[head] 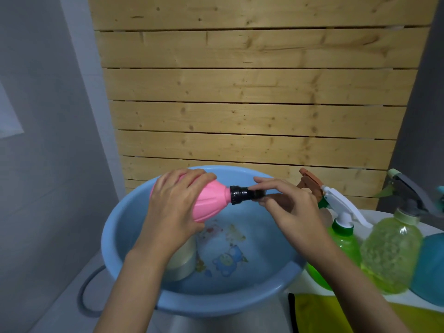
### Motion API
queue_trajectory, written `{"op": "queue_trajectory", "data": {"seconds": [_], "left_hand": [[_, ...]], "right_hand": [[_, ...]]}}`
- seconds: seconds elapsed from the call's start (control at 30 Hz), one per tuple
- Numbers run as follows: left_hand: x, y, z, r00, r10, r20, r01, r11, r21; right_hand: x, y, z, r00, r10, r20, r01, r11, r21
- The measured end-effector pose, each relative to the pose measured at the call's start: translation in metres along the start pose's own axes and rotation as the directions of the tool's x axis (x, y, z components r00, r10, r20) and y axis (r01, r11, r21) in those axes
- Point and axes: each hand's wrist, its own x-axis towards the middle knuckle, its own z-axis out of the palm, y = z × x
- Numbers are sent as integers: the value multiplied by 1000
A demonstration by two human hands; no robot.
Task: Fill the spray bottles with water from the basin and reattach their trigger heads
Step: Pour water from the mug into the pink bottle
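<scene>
A pink spray bottle (211, 200) lies on its side above the light blue basin (115, 239), neck pointing right. My left hand (175, 205) wraps around its body. My right hand (290, 207) pinches the black trigger head (242, 194), which sits on the bottle's neck. Water fills the basin, and a pale cup-like container (185, 260) rests in it under my left wrist. To the right stand a bright green bottle (343, 239) with a white trigger head (341, 203) and a pale green textured bottle (391, 253) with a grey trigger head (413, 195).
A brown trigger head (310, 181) shows behind my right hand. A teal bottle (430, 267) stands at the far right edge. A yellow cloth (319, 313) lies below the bottles. A wooden slat panel (252, 92) rises behind the basin. A grey loop handle (84, 294) curves at the lower left.
</scene>
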Motion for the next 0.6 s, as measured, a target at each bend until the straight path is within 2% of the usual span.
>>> {"op": "queue_trajectory", "data": {"seconds": [0.17,0.4,0.5,0.6], "left_hand": [[-1,0,1,1000,4,5,-4,1000,-1],[-1,0,2,999,11,45,-11,1000,-9],[-1,1,2,998,27,61,-26,1000,-10],[-1,3,2,997,39,69,-38,999,-7]], "right_hand": [[0,5,2,1000,-27,-1,27,997,78],[2,14,-1,995,-84,47,83,996,20],[1,12,-2,984,-145,102,154,983,-96],[-2,13,0,971,-191,143,229,910,-345]]}}
